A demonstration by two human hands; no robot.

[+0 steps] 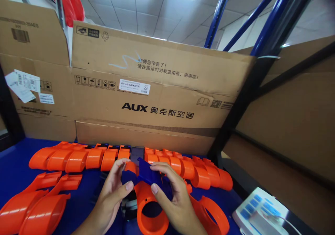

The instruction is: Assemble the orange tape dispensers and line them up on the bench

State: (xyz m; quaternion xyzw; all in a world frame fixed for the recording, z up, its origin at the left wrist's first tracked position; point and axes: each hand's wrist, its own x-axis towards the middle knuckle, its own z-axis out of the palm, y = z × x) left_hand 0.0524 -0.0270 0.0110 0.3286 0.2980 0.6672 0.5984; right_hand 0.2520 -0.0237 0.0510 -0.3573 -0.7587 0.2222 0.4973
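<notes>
In the lower middle of the head view, my left hand is closed on a dark blue plastic piece with an orange part above it. My right hand pinches a blue flat-sided plastic piece between thumb and fingers. The two blue pieces meet or nearly touch; whether they are joined I cannot tell. Just beneath them is an orange plastic ring part with a round opening, and my hands partly hide how it connects to the blue pieces. Another orange ring part lies right of my right hand.
A row of curved orange parts runs along the back of the blue table, with more orange parts at left. Cardboard walls the back. A white device with blue keys sits at right, near a dark metal post.
</notes>
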